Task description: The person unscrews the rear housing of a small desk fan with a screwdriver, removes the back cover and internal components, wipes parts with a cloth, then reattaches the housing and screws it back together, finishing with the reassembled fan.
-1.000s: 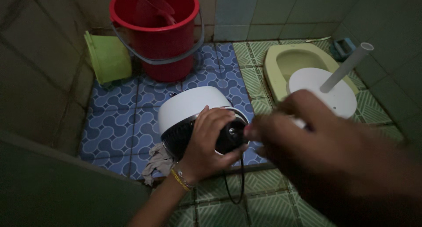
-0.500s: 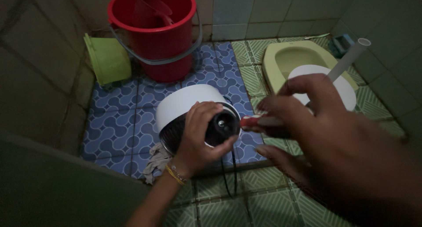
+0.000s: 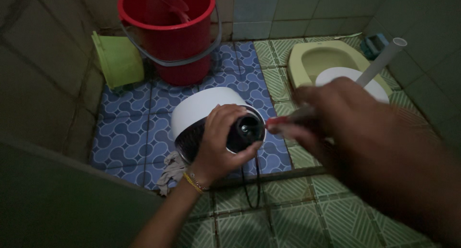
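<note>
cooker (image 3: 201, 109), white shell, dark round underside facing you; your left hand (image 3: 218, 142) grips its base, right hand (image 3: 345, 118) pinches red-handled screwdriver (image 3: 288, 119), blurred.

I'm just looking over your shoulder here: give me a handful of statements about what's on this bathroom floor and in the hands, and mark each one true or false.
1. The left hand grips the black round part of a white domed appliance lying on the blue tiles. True.
2. The right hand is empty. False: it holds a red-handled tool pointed at the black part.
3. The bucket behind the appliance is red. True.
4. The green container stands upright right of the bucket. False: it lies tipped on its side, left of the bucket.
5. A crumpled rag lies on the floor by the left wrist. True.
</note>
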A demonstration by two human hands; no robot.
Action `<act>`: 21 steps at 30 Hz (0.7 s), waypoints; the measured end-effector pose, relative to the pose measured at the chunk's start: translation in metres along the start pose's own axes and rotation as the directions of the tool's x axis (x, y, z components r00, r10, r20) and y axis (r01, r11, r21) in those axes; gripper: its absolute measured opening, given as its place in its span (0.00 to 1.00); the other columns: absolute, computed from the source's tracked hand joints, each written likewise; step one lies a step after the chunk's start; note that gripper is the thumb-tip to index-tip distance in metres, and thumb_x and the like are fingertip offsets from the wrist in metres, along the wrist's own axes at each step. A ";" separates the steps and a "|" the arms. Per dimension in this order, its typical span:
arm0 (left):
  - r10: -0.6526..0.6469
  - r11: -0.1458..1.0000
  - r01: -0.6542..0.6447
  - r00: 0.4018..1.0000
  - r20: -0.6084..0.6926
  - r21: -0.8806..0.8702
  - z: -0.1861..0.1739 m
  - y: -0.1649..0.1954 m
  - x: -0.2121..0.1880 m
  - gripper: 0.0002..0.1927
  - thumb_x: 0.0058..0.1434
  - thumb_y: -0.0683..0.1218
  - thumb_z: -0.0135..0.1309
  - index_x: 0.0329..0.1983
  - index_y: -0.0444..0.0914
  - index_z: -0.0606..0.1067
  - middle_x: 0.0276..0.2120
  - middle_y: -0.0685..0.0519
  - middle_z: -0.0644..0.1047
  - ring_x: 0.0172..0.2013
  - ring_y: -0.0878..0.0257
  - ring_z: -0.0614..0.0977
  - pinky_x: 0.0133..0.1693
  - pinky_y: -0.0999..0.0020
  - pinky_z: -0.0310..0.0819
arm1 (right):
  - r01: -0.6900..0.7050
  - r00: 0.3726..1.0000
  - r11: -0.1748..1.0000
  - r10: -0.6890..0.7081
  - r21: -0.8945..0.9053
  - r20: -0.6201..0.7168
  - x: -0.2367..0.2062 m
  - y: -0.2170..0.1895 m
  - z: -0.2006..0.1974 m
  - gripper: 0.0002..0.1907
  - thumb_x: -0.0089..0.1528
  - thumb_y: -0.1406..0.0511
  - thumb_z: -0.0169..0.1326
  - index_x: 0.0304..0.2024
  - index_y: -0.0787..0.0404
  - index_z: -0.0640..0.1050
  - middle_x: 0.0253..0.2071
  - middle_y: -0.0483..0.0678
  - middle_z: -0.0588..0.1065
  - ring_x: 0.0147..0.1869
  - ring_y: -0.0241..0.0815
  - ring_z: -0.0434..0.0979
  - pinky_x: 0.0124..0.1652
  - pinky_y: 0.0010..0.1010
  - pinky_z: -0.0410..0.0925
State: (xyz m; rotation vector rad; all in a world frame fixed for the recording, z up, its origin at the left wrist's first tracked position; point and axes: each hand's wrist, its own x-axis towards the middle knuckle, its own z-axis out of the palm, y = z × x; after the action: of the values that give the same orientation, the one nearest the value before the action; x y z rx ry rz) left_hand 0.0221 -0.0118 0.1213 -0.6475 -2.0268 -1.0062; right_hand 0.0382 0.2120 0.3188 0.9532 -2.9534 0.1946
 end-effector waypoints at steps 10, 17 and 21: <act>0.001 1.000 0.000 1.000 0.024 -0.021 0.002 0.000 0.001 0.34 0.54 0.51 0.71 0.60 0.38 0.69 0.56 0.45 0.73 0.61 0.48 0.76 0.68 0.48 0.65 | -0.156 0.976 0.945 0.192 -0.287 0.100 -0.006 -0.017 -0.002 0.34 0.58 0.48 0.55 0.66 0.44 0.67 0.53 0.40 0.72 0.48 0.38 0.83 0.42 0.30 0.76; 0.000 1.000 0.001 0.999 0.042 -0.022 0.003 -0.001 0.000 0.35 0.55 0.52 0.71 0.61 0.38 0.68 0.58 0.46 0.73 0.63 0.49 0.75 0.69 0.45 0.63 | 0.374 0.907 0.927 -0.364 0.008 -0.212 -0.009 -0.015 -0.001 0.21 0.58 0.60 0.58 0.53 0.56 0.74 0.47 0.51 0.75 0.43 0.45 0.83 0.32 0.29 0.75; -0.005 1.000 0.005 0.997 0.082 -0.004 0.004 0.004 -0.003 0.36 0.54 0.53 0.71 0.60 0.38 0.68 0.58 0.47 0.74 0.63 0.49 0.75 0.70 0.42 0.60 | -0.098 0.988 0.975 0.072 -0.199 -0.134 -0.007 -0.021 0.000 0.29 0.59 0.48 0.57 0.57 0.53 0.74 0.42 0.46 0.76 0.35 0.43 0.83 0.30 0.37 0.73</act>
State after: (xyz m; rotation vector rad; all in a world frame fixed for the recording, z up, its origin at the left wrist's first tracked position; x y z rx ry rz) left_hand 0.0246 -0.0067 0.1187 -0.6966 -2.0989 -1.0023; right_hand 0.0562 0.1991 0.3203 0.7594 -2.8312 -0.0464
